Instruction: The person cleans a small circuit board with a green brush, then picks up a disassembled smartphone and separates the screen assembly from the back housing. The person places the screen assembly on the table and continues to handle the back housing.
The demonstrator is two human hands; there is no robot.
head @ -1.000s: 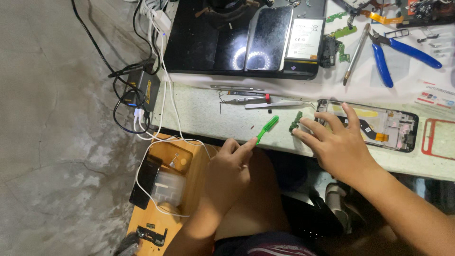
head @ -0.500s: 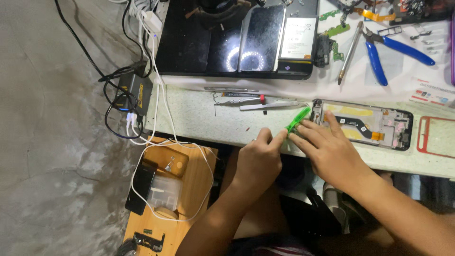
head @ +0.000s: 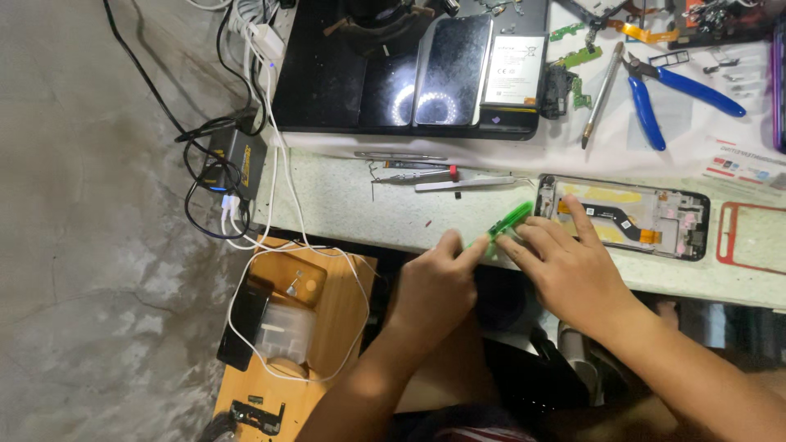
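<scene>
Green tool's (head: 509, 221) lower end under fingers (head: 524, 244)

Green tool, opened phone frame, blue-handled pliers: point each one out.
green tool (head: 509, 219), head view, middle of its translucent green body.
opened phone frame (head: 679, 221), head view, right part of its inner plate.
blue-handled pliers (head: 704, 92), head view, upper blue handle.

green tool (head: 509, 219) | blue-handled pliers (head: 675, 88) | speckled pale worktop (head: 344, 205)
</scene>
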